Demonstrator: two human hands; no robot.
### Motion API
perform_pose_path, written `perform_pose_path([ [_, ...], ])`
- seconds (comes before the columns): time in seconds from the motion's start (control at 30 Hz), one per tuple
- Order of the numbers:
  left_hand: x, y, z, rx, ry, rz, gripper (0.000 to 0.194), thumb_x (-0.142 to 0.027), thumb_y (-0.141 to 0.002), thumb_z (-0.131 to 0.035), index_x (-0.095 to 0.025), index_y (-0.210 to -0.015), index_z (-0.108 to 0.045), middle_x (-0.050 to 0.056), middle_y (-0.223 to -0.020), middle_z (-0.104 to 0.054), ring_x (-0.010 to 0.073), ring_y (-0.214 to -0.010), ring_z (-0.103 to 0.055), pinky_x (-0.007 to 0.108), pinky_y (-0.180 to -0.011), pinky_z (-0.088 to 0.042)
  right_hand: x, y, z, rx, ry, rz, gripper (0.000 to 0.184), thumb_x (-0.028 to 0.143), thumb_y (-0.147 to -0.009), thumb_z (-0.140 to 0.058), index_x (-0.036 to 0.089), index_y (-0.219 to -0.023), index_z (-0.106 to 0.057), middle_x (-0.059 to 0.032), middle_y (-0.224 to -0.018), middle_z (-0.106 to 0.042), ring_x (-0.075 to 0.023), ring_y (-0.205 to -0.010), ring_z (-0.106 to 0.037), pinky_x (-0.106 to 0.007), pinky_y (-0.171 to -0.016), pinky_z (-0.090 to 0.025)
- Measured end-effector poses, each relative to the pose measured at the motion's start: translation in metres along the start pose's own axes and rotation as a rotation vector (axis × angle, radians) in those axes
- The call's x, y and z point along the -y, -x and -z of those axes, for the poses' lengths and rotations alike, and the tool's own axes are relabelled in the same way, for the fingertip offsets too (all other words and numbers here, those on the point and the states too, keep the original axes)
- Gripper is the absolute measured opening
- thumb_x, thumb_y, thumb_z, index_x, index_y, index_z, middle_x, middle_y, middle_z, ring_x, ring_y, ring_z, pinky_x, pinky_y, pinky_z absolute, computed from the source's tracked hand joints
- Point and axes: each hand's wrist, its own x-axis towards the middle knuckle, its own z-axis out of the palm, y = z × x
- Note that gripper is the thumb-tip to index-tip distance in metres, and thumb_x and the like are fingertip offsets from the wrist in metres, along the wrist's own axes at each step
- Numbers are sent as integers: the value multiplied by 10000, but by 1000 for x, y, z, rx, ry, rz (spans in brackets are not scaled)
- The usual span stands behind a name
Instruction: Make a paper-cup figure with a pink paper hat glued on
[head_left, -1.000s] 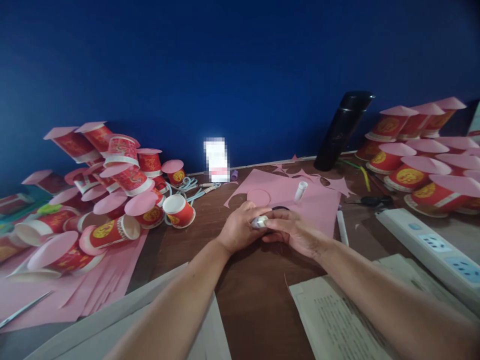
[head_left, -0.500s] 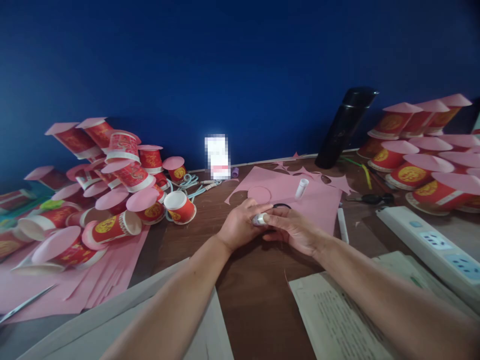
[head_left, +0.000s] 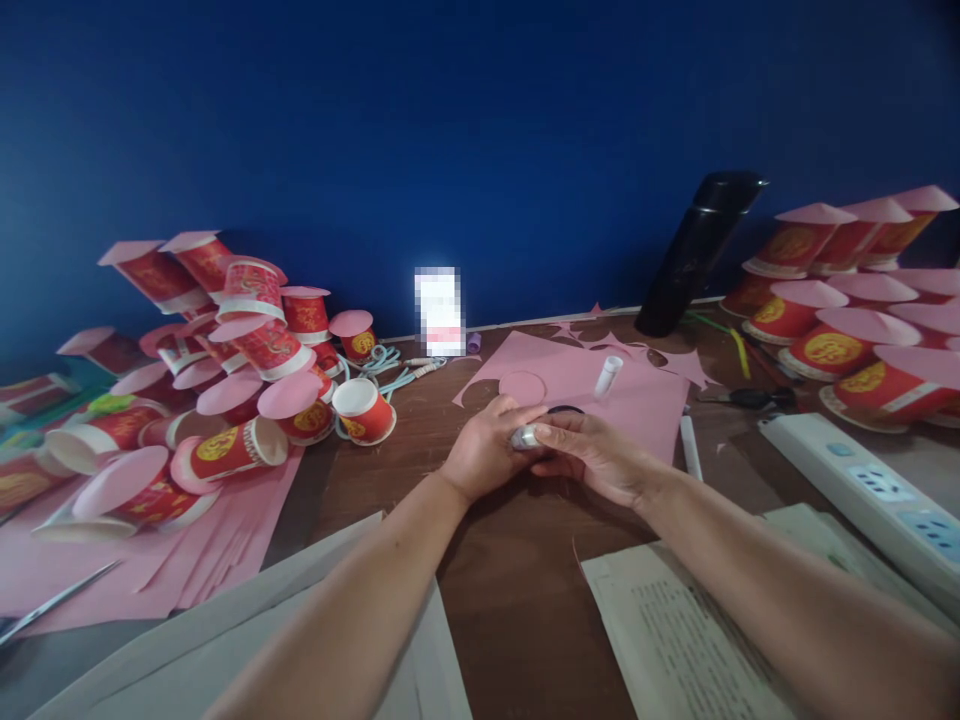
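Both hands meet above the brown table, near the front edge of the pink paper sheet [head_left: 637, 410]. My left hand [head_left: 491, 445] is closed around a small silvery-white cylinder [head_left: 523, 437], most of it hidden in the fingers. My right hand [head_left: 592, 455] pinches the same cylinder, its thumb at the end. A dark curved edge [head_left: 566, 409] shows just behind the right fingers; its kind is unclear. Past the hands, a pink paper disc [head_left: 522, 388] and a short white tube [head_left: 609, 376] rest on the sheet.
Red paper cups with pink paper tops [head_left: 255, 345] are heaped at left, more [head_left: 832, 345] at right. An upright white cup [head_left: 362, 410], a black flask [head_left: 697, 255], a power strip [head_left: 862, 480], scissors [head_left: 60, 600] and a printed booklet [head_left: 652, 610] lie around.
The view has shifted slightly, so everything sits a little further right. Both hands keep their hold on the cylinder, with only a slight change in its angle.
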Motion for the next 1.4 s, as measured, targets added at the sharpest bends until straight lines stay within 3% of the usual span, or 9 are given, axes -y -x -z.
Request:
perform_pose_path([
  [0.17, 6, 0, -1, -28, 9, -44, 349, -354, -818, -654, -224, -1141, -630, 35, -903, -590, 139, -824, -594, 279, -743, -542, 2, 1, 4, 31, -38, -10, 201, 289, -798, -704, 195, -974, -718, -59, -1041, -701, -180, -946, -652, -315, -775, -590],
  [0.43, 5, -1, -2, 55, -68, -49, 326, -364, -855, -601, -220, -1148, -620, 44, -893, -586, 150, -820, -585, 288, -740, -535, 3, 0, 8, 37, -7, -56, 185, 233, -753, -745, 191, -931, -721, -23, -970, -684, -152, -914, -646, -296, -792, -577],
  [0.7, -7, -5, 3, 155, -166, -92, 265, -377, -888, -543, -191, -1056, -631, 53, -896, -586, 159, -844, -576, 281, -743, -524, 11, 3, 6, 28, 79, -105, 227, 289, -722, -772, 173, -911, -727, -52, -966, -684, -153, -914, -629, -222, -692, -555],
  [0.93, -5, -4, 3, 76, -130, -98, 293, -391, -855, -604, -210, -1084, -633, 55, -941, -629, 159, -863, -595, 288, -774, -535, 5, 0, 3, 0, 67, -86, 229, 327, -736, -760, 194, -921, -732, -41, -1003, -684, -130, -893, -611, -203, -661, -542],
  [1.2, 0, -2, -1, -61, 28, -145, 329, -407, -844, -617, -199, -1097, -648, 24, -806, -572, 128, -774, -562, 261, -711, -528, 10, 3, 3, 23, 30, -66, 235, 330, -750, -750, 189, -937, -730, -39, -993, -670, -147, -910, -612, -266, -727, -572],
  [1.4, 4, 0, -2, 3, -6, -106, 355, -412, -842, -620, -224, -1142, -626, 34, -853, -585, 137, -796, -577, 276, -725, -532, 11, 4, 4, 19, 14, -71, 205, 267, -730, -763, 190, -917, -730, -33, -955, -671, -156, -889, -620, -307, -734, -583],
])
